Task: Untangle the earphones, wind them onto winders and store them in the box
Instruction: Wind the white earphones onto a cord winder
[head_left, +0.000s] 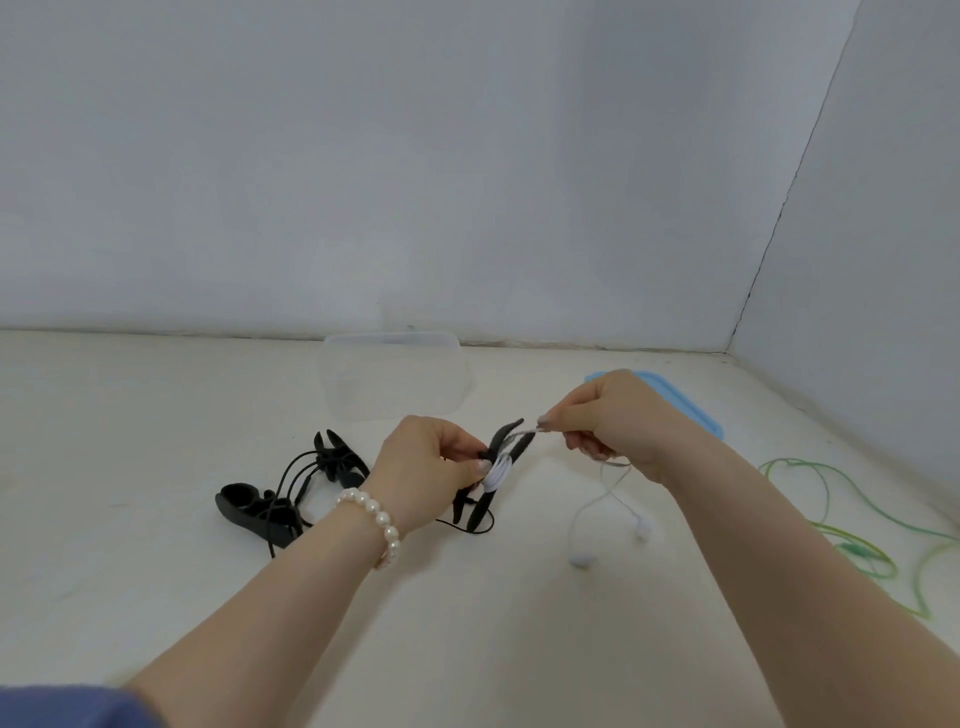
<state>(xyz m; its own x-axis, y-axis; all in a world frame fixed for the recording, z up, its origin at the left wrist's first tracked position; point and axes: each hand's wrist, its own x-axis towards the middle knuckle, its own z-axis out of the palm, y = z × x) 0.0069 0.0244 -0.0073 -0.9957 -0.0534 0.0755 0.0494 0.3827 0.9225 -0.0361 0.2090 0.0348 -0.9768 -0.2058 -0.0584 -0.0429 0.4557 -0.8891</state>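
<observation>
nearest, left hand (426, 462) pinches a black winder (496, 480) above the table (156, 415); right hand (608, 421) pinches the white earphone cord (605, 499), partly wound. slack could let coils slip off; dangling buds may snag.

Black winder (496, 475) up in the hands, a band of white cable (497, 473) wound round its middle, and the white earphones (613, 525) trail off it with pale, plain buds. Over to the left it's all black: two more winders (254, 512) and a black cord (298, 480) on the off-white tabletop (156, 426), with a string of glossy cream pearls (371, 514) on the wrist and a blue sleeve (67, 706) low in the corner. At the back, a clear, colourless box (397, 379), a light blue lid (680, 397), yellow-green earphones (852, 540) on the right, and plain pale grey-blue walls (415, 156).
</observation>
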